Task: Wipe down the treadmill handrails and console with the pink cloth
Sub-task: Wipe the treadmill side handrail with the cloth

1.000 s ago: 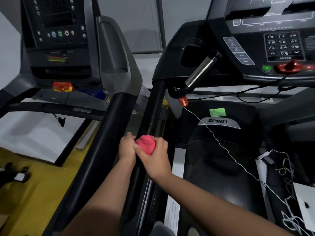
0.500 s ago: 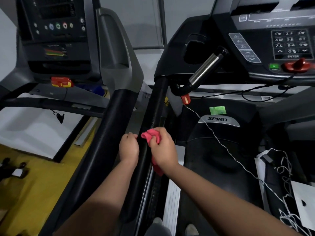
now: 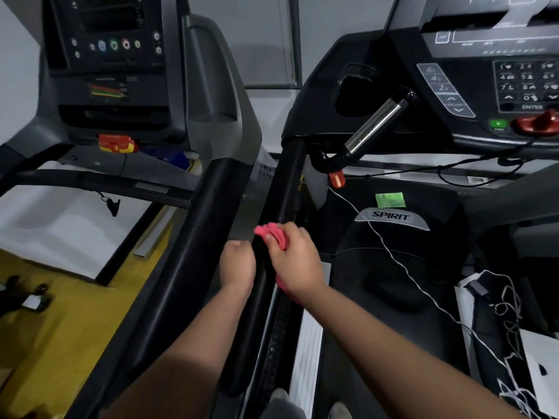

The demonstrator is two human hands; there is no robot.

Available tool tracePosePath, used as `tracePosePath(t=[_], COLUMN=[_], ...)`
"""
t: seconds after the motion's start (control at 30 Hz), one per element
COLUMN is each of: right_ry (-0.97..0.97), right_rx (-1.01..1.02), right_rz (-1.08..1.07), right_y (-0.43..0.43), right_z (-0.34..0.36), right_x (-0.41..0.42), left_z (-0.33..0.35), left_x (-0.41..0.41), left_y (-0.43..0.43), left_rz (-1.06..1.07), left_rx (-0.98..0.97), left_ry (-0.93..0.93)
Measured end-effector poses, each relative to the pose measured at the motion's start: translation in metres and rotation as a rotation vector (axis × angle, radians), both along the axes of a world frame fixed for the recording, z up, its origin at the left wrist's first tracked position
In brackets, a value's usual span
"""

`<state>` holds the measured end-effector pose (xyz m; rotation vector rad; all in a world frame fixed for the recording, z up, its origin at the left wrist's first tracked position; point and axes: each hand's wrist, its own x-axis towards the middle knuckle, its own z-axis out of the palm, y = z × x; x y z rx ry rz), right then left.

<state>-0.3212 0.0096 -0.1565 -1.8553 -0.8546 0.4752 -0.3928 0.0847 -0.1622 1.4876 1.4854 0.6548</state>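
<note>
Black padded handrail (image 3: 287,182) runs straight ahead; right hand (image 3: 295,261) clutches crumpled pink cloth (image 3: 273,234) against it; left hand (image 3: 237,264) curled, grip unclear.

Bare forearms (image 3: 193,343) (both); bare hands (image 3: 298,264)

Two consoles are counted, left console (image 3: 109,65) and right console (image 3: 479,60). Two black handrails are seen, left handrail (image 3: 196,252) and right handrail (image 3: 287,179). Two hands, left hand (image 3: 237,266) and right hand (image 3: 295,261), and one pink cloth (image 3: 273,235) are shown.
</note>
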Motion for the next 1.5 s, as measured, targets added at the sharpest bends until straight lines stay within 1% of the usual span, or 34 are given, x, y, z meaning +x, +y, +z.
tracePosePath(t=[0.1,0.23,0.43,0.63,0.73,0.83,0.9,0.93,0.97,1.0,1.1,1.13,1.17,1.27,1.3,1.37,1.4,1.5], right_ry=[-0.028,0.075,0.105,0.182,0.173,0.059,0.041,0.092,0.196,0.339,0.871,0.979,1.053,1.142,1.142,1.054,0.989,0.698], right_rx=[0.018,0.069,0.08,0.113,0.086,0.031,0.061,0.101,0.137,0.159,0.203,0.189,0.166,0.096,0.116,0.127,0.133,0.11], right_rz=[-0.009,0.018,-0.01,0.027,0.007,-0.032,-0.031,-0.023,-0.02,-0.019,-0.107,-0.119,-0.105,-0.043,-0.053,-0.115,-0.137,-0.11], right_y=[0.0,-0.016,0.0,-0.021,-0.01,-0.001,-0.01,-0.016,-0.021,-0.024,-0.012,-0.005,0.0,0.001,0.0,-0.005,-0.005,-0.008], right_z=[-0.007,-0.019,-0.007,-0.031,-0.022,-0.009,-0.013,-0.02,-0.029,-0.035,-0.046,-0.045,-0.046,-0.045,-0.042,-0.03,-0.03,-0.04], right_x=[0.001,-0.013,0.003,-0.011,-0.003,-0.002,-0.012,-0.018,-0.024,-0.027,-0.03,-0.025,-0.02,-0.01,-0.008,-0.01,-0.014,-0.023], left_z=[-0.001,0.0,-0.002,0.0,0.001,0.001,0.002,0.005,0.007,0.01,0.016,0.018,0.018,0.02,0.02,0.022,0.022,0.023], left_x=[-0.001,0.0,-0.001,0.001,0.002,0.001,0.001,0.001,0.002,0.003,0.008,0.009,0.01,0.01,0.01,0.01,0.011,0.012], left_y=[0.0,0.002,0.002,0.0,0.0,0.0,-0.002,-0.003,-0.004,-0.006,-0.011,-0.013,-0.015,-0.018,-0.018,-0.017,-0.017,-0.017], left_rz=[0.011,0.027,0.016,0.039,0.034,0.024,0.033,0.034,0.03,0.018,-0.034,-0.048,-0.061,-0.074,-0.072,-0.064,-0.063,-0.067], left_rx=[-0.013,-0.028,-0.047,-0.014,-0.008,-0.003,0.004,0.005,0.012,0.031,0.173,0.224,0.258,0.282,0.281,0.277,0.276,0.266], left_ry=[-0.002,-0.012,-0.009,0.002,0.019,0.035,0.048,0.065,0.103,0.16,0.326,0.355,0.372,0.388,0.39,0.389,0.395,0.411])
